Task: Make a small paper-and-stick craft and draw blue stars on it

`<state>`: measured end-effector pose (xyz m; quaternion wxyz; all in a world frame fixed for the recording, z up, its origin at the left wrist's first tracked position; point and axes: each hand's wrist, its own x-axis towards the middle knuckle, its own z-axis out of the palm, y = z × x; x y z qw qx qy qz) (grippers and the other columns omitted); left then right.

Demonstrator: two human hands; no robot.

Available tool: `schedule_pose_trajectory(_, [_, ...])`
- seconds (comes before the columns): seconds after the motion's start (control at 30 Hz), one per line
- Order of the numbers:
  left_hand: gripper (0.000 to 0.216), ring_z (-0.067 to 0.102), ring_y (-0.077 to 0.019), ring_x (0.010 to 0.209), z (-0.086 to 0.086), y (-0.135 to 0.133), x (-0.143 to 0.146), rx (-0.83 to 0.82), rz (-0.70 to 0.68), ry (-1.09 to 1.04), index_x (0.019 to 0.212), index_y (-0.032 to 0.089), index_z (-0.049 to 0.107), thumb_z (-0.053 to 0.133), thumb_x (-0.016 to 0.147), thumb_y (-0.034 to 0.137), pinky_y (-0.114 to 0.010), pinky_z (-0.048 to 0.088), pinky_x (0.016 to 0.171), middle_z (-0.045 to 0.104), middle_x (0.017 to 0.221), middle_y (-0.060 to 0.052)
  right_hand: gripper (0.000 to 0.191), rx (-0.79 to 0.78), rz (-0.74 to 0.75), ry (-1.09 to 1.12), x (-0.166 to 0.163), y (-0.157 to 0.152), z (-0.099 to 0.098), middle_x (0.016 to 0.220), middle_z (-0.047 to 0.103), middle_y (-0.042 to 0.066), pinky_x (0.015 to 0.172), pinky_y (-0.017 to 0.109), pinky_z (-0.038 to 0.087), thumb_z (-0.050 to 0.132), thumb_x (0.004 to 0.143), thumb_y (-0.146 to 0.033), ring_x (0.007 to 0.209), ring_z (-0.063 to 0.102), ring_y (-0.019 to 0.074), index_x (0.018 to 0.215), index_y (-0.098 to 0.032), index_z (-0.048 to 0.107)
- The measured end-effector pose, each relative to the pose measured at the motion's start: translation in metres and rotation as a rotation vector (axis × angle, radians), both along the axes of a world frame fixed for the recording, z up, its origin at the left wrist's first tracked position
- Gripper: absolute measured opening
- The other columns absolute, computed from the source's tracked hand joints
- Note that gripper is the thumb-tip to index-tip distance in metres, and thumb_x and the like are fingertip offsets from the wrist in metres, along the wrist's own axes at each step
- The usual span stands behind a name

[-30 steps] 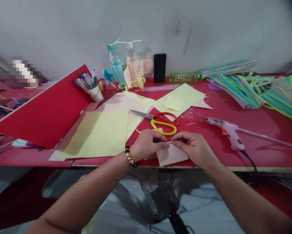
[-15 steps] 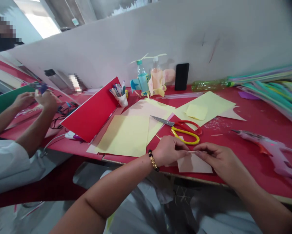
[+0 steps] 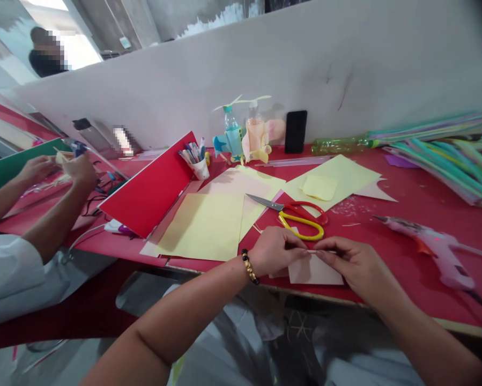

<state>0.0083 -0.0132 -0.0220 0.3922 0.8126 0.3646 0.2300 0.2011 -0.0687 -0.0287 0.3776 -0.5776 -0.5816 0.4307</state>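
Observation:
At the table's front edge lies a small pale pink piece of paper (image 3: 315, 271), its far edge pinched between fingertips from both sides. My left hand (image 3: 272, 251), with a beaded bracelet at the wrist, grips that edge between thumb and fingers. Close beside it, my right hand (image 3: 355, 261) pinches the same edge, which looks narrowly folded or rolled. Just beyond my hands lie scissors (image 3: 303, 231) with one red and one yellow handle, blades apart. To the right rests a pink hot glue gun (image 3: 437, 247), a small red light showing on it.
Yellow sheets (image 3: 204, 225) lie left of centre. A red folder (image 3: 152, 187) stands near a pen cup (image 3: 201, 169). Bottle crafts (image 3: 254, 131), a phone (image 3: 296, 132), a green bottle (image 3: 339, 144) and coloured strips (image 3: 453, 166) line the back. A co-worker's hands (image 3: 78, 169) are at far left.
The view has shifted slightly, so the table items sit a little further left. Both my hands keep their pinch on the paper's edge. A person in the background now shows further right.

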Motion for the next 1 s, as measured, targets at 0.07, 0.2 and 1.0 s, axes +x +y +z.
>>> schedule_pose_trajectory(0.07, [0.02,0.065,-0.0152,0.077,0.0002,0.0,0.0002,0.009,0.006,0.0,0.086,0.018,0.074,0.063,0.08,0.033,-0.023,0.048,0.071,0.073,0.084,-0.004,0.028,-0.002,0.011,-0.025,-0.0006,-0.0005,0.0027,0.079,0.07,0.005,0.058,0.027,0.047,0.064,0.077,-0.044,0.069,0.06,0.0193,0.088,-0.018,0.069])
schedule_pose_trajectory(0.2, [0.019,0.064,-0.0155,0.077,0.0,-0.0001,0.0009,0.021,0.028,0.005,0.084,0.019,0.074,0.064,0.079,0.033,-0.023,0.048,0.071,0.073,0.085,-0.004,0.026,0.019,0.007,-0.056,-0.0011,-0.0009,0.0049,0.079,0.071,0.005,0.06,0.028,0.047,0.063,0.079,-0.042,0.072,0.061,0.0198,0.087,-0.019,0.069])
schedule_pose_trajectory(1.0, [0.023,0.065,-0.016,0.078,0.0048,-0.0004,0.0001,-0.148,-0.01,-0.064,0.087,0.016,0.074,0.062,0.08,0.034,-0.022,0.049,0.071,0.073,0.086,-0.005,0.018,0.07,-0.046,0.063,-0.0055,-0.0028,0.0045,0.074,0.068,0.003,0.057,0.026,0.045,0.066,0.077,-0.035,0.066,0.059,0.0166,0.083,-0.018,0.069])
